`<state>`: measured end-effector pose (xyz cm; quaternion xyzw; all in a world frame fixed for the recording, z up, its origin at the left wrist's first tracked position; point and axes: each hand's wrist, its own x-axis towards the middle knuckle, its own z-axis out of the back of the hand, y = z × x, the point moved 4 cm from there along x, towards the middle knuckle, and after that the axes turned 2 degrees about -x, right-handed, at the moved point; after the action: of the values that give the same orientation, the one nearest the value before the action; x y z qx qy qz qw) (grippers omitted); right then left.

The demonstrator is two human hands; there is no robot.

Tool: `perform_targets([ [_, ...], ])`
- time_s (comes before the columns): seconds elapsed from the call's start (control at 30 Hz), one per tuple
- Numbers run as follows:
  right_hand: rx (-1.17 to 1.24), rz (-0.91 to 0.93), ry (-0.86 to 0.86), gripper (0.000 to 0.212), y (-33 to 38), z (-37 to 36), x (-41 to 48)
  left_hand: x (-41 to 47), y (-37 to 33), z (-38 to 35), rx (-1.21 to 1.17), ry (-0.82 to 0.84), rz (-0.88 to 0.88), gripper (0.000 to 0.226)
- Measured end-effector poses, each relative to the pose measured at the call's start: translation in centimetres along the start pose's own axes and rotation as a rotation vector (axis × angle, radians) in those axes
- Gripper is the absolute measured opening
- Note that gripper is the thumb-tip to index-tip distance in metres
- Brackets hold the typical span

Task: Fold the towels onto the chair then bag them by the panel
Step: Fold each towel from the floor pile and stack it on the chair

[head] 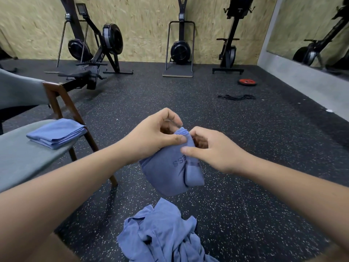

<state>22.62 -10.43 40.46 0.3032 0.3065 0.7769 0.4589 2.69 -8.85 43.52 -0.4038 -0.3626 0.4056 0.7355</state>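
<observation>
My left hand (pixel 156 133) and right hand (pixel 211 148) both pinching the top of a blue towel (pixel 170 167) held above the floor, folded towel (pixel 56 133) lying on the chair (pixel 22 159) to my left, loose towels (pixel 160 235) heaped below

Even, fairly bright indoor light fell from above; shadows were soft, wide-angle bending curved the edges, and the far wall (pixel 143 25) blurred slightly.

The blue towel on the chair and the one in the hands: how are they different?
The folded blue towel lies on the grey chair; the hanging blue towel is pinched by the left hand and right hand. The folded towel is a neat rectangle; the hanging towel droops, bunched. Both are blue cloth.
</observation>
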Motion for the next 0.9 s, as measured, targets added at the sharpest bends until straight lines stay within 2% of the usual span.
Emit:
perform_targets([
  [0.1, 0.061, 0.021, -0.032, 0.018, 0.4, 0.7, 0.0, 0.0, 0.3, -0.2, -0.006, 0.036, -0.012, 0.039],
  [0.3, 0.182, 0.015, -0.045, 0.008, 0.3, 3.1, 0.0, 0.1, 3.1, 1.0, 0.131, 0.252, 0.146, 0.032],
  [0.43, 0.188, 0.002, -0.006, 0.004, -0.5, 4.1, -0.4, 0.1, 3.8, 2.3, 0.048, 0.252, 0.183, 0.036],
  [0.53, 0.179, -0.018, -0.001, 0.006, -1.1, 4.4, -0.5, 0.2, 3.5, 3.1, -0.028, 0.228, 0.188, 0.031],
  [0.63, 0.153, -0.044, 0.004, 0.007, -1.7, 4.5, -0.3, 0.4, 3.2, 3.7, -0.05, 0.191, 0.176, 0.038],
  [0.9, 0.065, -0.051, 0.11, 0.037, -0.8, 2.3, -0.3, 0.5, 1.9, 0.7, -0.145, 0.184, 0.096, 0.037],
])
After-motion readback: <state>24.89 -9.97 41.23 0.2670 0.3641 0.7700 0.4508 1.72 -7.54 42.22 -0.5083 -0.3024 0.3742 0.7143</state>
